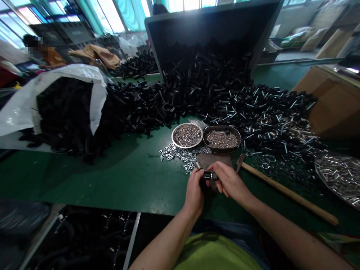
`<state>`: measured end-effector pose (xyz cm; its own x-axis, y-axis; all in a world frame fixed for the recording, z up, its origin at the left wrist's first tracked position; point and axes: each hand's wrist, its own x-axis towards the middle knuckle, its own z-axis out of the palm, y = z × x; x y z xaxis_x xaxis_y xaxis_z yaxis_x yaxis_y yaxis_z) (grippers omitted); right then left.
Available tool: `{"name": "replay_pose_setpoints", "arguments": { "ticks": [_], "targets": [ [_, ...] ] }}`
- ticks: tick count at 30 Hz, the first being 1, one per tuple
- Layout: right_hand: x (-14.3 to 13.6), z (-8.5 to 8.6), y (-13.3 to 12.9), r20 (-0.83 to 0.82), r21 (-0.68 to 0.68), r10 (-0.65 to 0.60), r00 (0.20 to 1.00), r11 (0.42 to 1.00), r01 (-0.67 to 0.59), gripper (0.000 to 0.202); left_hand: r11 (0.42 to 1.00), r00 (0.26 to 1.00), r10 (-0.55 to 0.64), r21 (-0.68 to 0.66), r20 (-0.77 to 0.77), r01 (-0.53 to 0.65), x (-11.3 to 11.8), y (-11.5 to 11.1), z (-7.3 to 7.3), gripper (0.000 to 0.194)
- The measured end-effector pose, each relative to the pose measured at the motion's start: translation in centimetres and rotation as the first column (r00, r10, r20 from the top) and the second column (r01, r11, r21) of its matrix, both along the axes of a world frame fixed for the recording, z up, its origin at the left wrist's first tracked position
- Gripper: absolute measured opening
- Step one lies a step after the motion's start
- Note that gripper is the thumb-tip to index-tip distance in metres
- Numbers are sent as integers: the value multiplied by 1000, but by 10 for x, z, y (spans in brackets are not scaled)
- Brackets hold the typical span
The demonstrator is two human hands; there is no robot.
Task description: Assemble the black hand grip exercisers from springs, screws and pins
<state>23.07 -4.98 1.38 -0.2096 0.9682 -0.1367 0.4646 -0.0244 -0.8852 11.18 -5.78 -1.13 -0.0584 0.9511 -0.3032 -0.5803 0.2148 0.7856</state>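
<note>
My left hand [194,191] is closed around a short black part [207,175] that has silvery metal at both ends. The fingers of my right hand [230,180] close on its right end, so both hands are on the same piece. Under and behind them lies a dark flat metal plate [215,159]. Just beyond the hands, small shiny nuts [171,153] are scattered on the green tabletop [135,172]. A round bowl [173,140] of small metal pieces and an oval tin [222,150] of small fasteners stand side by side behind the plate.
A hammer with a wooden handle [289,193] lies to the right. Black curved parts [140,105] heap across the back, spilling from a tipped grey bin [154,45] and a white bag [98,108]. A metal tray [319,172] and a cardboard box [326,97] stand right.
</note>
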Motion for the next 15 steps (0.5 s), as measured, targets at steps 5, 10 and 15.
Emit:
{"name": "replay_pose_setpoints", "arguments": {
  "ticks": [5, 10, 15],
  "targets": [
    [1, 7, -6, 23, 244, 51, 998, 968, -55, 28, 998, 997, 64, 1, -53, -64, -9, 0, 2, 17],
    [0, 4, -6, 29, 33, 64, 998, 997, -65, 34, 998, 981, -11, 52, -191, 21, -13, -1, 6, 17],
    [0, 4, -3, -6, 79, 72, 997, 994, -71, 32, 997, 969, -44, 51, -244, 59, -19, 0, 8, 17]
  ]
}}
